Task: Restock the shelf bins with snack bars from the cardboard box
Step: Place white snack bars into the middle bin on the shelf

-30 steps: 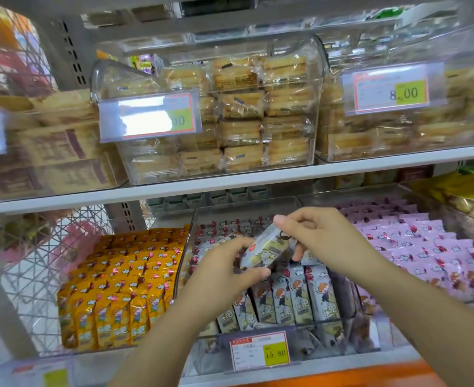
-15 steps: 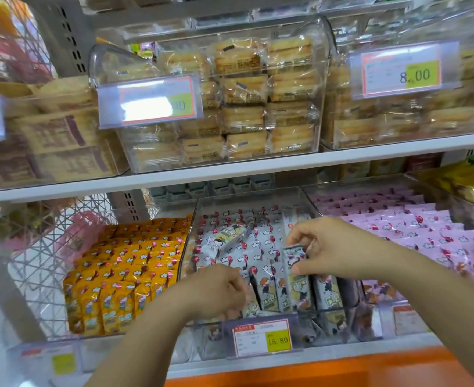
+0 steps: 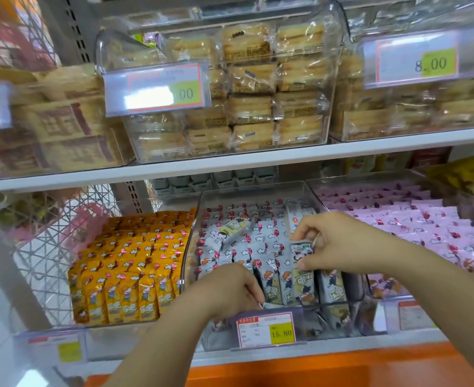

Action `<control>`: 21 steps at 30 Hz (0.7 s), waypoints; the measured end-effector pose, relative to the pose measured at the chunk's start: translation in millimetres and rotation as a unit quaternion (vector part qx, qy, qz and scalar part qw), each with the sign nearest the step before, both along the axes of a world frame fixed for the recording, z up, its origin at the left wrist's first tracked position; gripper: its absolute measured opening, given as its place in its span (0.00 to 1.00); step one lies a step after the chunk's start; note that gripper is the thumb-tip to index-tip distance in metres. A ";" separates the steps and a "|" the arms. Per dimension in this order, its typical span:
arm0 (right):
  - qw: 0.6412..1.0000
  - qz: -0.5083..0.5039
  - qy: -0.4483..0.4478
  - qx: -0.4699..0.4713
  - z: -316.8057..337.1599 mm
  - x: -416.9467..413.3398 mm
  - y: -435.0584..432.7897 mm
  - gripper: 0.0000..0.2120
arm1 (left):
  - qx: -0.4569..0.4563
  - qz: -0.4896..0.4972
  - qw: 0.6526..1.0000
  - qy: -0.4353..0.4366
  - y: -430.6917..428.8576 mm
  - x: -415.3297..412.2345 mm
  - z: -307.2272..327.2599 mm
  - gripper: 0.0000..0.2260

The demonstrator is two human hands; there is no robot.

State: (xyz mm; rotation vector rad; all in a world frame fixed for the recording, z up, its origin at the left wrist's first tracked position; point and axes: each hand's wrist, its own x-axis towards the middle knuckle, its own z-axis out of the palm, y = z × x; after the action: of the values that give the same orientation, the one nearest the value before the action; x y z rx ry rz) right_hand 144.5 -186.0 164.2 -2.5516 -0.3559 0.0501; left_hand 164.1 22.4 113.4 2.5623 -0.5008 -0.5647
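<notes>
- The right grip [image 3: 339,244] pinches a grey bar [image 3: 300,254] between thumb and fingers. It holds the bar upright, lower end down among the front rows of the middle bin [image 3: 202,208].
- The left grip [image 3: 230,289] sits low at the bin's front wall, fingers curled down onto the front row. A wrapper edge shows at its fingertips, but I cannot tell whether it pinches that or only steadies the row.
- A second ago both were together above the bin, sharing a bar in the air. Since then they have parted: the right has come down to the rows and the left has dropped to the front.
- A loose bar [image 3: 230,233] lies tilted on top of the standing rows, toward the bin's left. It lay there half a second ago as well.
- Judged from this, the step has passed from carrying to slotting. The held bar looks nearly seated and probably needs only a push down and a release.
- The loose bar will likely need standing up in a row afterwards.
- The bin looks close to full, with a dark gap at its right front beside the held bar.
- The tag [image 3: 266,329] reading 15.80 hangs on the bin's front.
- Orange bars [image 3: 129,269] fill the bin to the left and pink bars [image 3: 425,227] the one to the right.
- The box is out of view, so the stock remaining cannot be judged.
</notes>
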 end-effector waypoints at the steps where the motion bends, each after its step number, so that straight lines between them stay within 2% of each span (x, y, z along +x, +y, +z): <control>1: 1.000 -0.009 -0.021 0.006 2.7 -0.1 -0.2 0.14 | 0.003 -0.003 1.000 -0.013 -1.0 0.5 -0.5 0.05; 5: 0.978 -0.062 -0.078 0.185 6.2 2.0 -1.9 0.13 | -0.047 0.007 0.998 -0.030 -0.3 1.5 2.4 0.05; 7: 0.975 -0.039 -0.056 0.212 3.1 -0.1 -0.8 0.12 | -0.094 0.029 0.994 -0.053 -1.4 2.0 8.4 0.08; 9: 0.985 -0.008 -0.031 0.171 -2.7 -2.9 0.8 0.10 | -0.131 0.055 0.987 -0.069 -2.3 2.3 13.7 0.08; 11: 0.998 0.007 -0.027 0.062 -7.5 -4.5 1.5 0.10 | -0.144 0.066 0.985 -0.075 -3.9 0.8 16.6 0.08; 14: 0.998 0.025 0.012 -0.051 -14.5 -3.6 3.3 0.16 | -0.150 0.070 0.981 -0.096 -7.2 -0.4 15.8 0.08; 18: 0.998 0.015 0.004 -0.062 -14.0 -2.9 8.1 0.35 | -0.144 0.058 0.981 -0.115 -18.1 -1.2 11.2 0.07; 19: 0.998 0.015 0.000 -0.061 -13.7 -2.5 8.1 0.36 | -0.136 0.049 0.982 -0.120 -21.8 -2.3 8.8 0.06; 21: 0.996 0.027 -0.006 -0.082 -14.3 -1.8 8.4 0.28 | -0.119 0.036 0.982 -0.142 -30.0 -5.0 3.4 0.05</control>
State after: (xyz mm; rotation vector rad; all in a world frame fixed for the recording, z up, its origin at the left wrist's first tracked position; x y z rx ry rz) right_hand 142.7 -177.6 149.9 -2.7047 -0.4412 0.0862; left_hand 159.1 -7.6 116.9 2.4268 -0.5339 -0.1043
